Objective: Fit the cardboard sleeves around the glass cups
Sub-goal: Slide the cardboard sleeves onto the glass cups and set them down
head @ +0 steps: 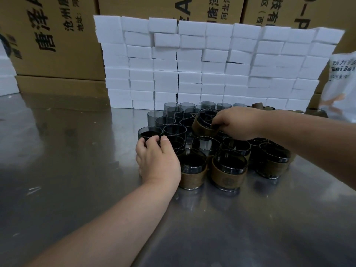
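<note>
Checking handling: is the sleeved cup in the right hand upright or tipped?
Tipped: the right hand holds the sleeved cup raised, its mouth tilted toward the camera.

The left hand (pixel 158 160) and the right hand (pixel 237 123) are bare, and both forearms are bare along their whole visible length. The fingers (pixel 143 143) are short and rounded, with close-trimmed nails.
</note>
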A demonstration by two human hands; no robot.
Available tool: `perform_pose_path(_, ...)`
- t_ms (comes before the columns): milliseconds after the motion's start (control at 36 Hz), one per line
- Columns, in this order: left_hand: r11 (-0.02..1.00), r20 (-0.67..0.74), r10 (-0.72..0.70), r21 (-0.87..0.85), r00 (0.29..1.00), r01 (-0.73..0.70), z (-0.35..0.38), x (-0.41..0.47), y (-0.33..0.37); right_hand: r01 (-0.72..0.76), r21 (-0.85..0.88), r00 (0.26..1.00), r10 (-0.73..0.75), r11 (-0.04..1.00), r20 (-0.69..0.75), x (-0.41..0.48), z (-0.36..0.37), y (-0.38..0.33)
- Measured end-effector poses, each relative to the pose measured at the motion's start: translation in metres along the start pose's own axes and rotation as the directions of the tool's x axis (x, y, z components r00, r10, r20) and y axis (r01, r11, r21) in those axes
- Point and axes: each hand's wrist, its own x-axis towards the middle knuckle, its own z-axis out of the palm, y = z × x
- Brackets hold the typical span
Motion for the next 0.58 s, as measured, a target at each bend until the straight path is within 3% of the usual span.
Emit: perform_pose_path(583, 1.000, -0.003, -0.003, 0.001, 1.000, 0.003, 0.0004, 0.0008, -0.0009, -0.049, 0.037, 0.998, 0.047, 0.998, 0.050, 0.0001, 0.0041, 0.0052)
